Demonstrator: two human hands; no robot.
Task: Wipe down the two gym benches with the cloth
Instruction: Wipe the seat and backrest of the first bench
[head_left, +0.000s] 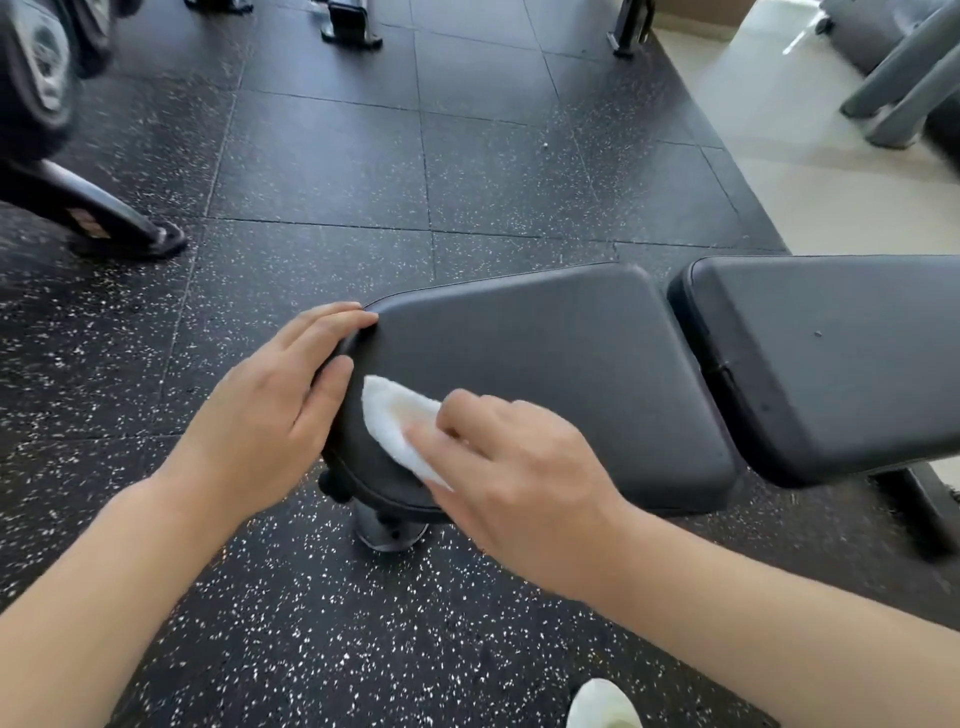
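Note:
A black padded gym bench fills the middle and right of the head view, with its seat pad (545, 374) nearest me and its back pad (841, 353) to the right. My right hand (519, 467) presses a folded white cloth (389, 421) onto the seat pad's near left corner, with its fingers curled over the cloth. At the narrow left end of the seat pad, my left hand (275, 410) grips the rim, fingers wrapped along the edge. Only one bench is in view.
Speckled black rubber floor tiles (322, 171) lie all around. A machine's black frame foot (130, 228) and weight plates stand at the far left. More machine feet (353, 26) stand at the back. Pale tiled floor (810, 171) and grey legs are at the right. A white shoe (602, 706) shows below.

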